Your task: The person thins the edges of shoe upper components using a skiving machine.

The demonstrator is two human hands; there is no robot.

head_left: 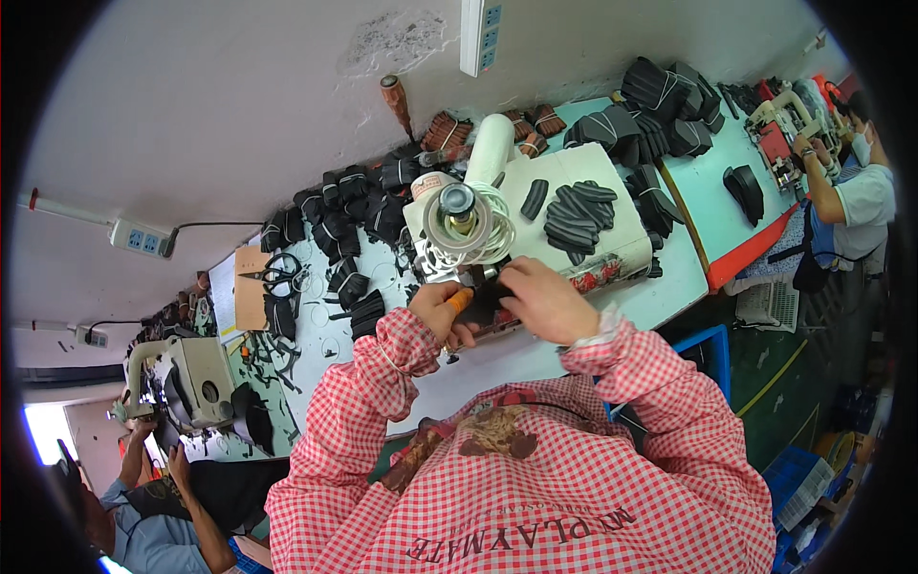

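A long pale blue-white desk runs beside a grey wall, which carries white socket strips. Your view looks down on your own red-and-white checked sleeves and both hands, which meet at the front of a white sewing machine standing on the desk.

Your left hand is curled shut around a small orange-handled tool, with the thumb lying over it. Your right hand lies just beside it, its fingers bent down and pressing on a flat black fabric piece at the machine's front edge; whether they pinch the piece or only hold it down cannot be told. The black piece sits between your two hands, touching both.

On the machine top lies a loose stack of curved black fabric strips. A white thread cone and a round spool with a metal cap stand at the machine's left end. Bundles of black pieces tied with bands are spread along the wall side of the desk, with brown bundles near them and a pair of black-handled scissors further left.

A person in a white top works at another machine at upper right; another person's hands rest at a beige machine at lower left.
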